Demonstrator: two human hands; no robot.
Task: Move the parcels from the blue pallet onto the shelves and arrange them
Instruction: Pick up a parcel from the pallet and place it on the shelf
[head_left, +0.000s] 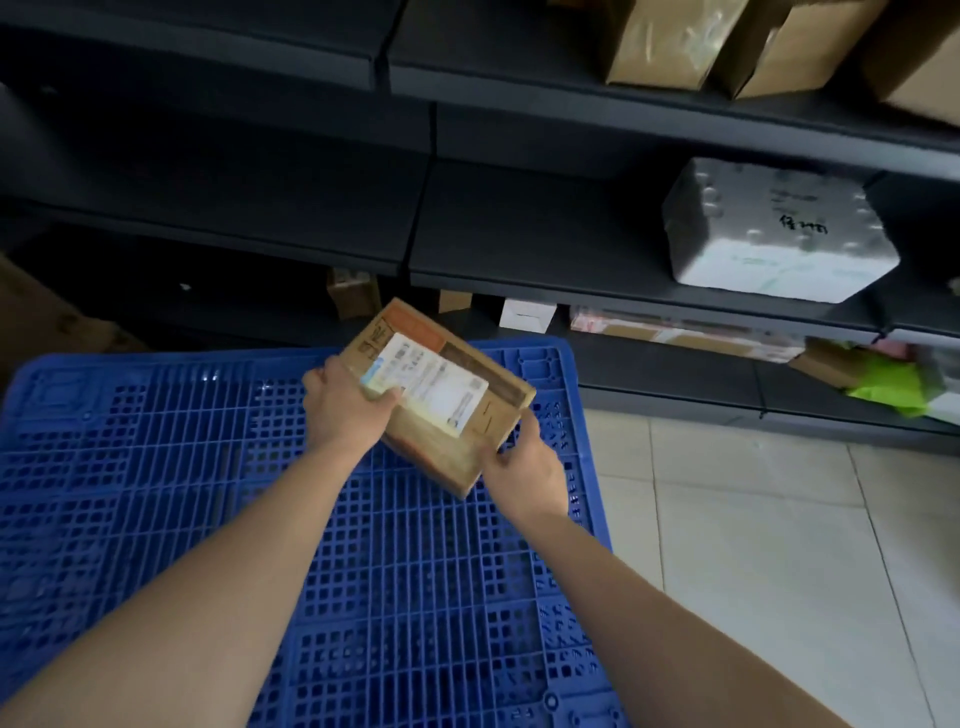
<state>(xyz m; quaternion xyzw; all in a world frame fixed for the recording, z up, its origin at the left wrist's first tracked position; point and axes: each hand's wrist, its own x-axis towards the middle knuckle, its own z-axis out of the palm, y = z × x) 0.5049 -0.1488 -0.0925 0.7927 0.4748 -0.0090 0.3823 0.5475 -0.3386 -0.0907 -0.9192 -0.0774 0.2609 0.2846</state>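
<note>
I hold a flat brown cardboard parcel (434, 452) tilted above the far edge of the blue plastic lattice pallet (156, 441). Its white printed label (439, 387) faces up beside an orange patch. My left grip (353, 410) clasps its left end, thumb at the label's edge. My right grip (519, 462) curls round the near right corner. Ahead stand dark matte metal shelves (519, 228), one bearing a dimpled white foam box (774, 234).
</note>
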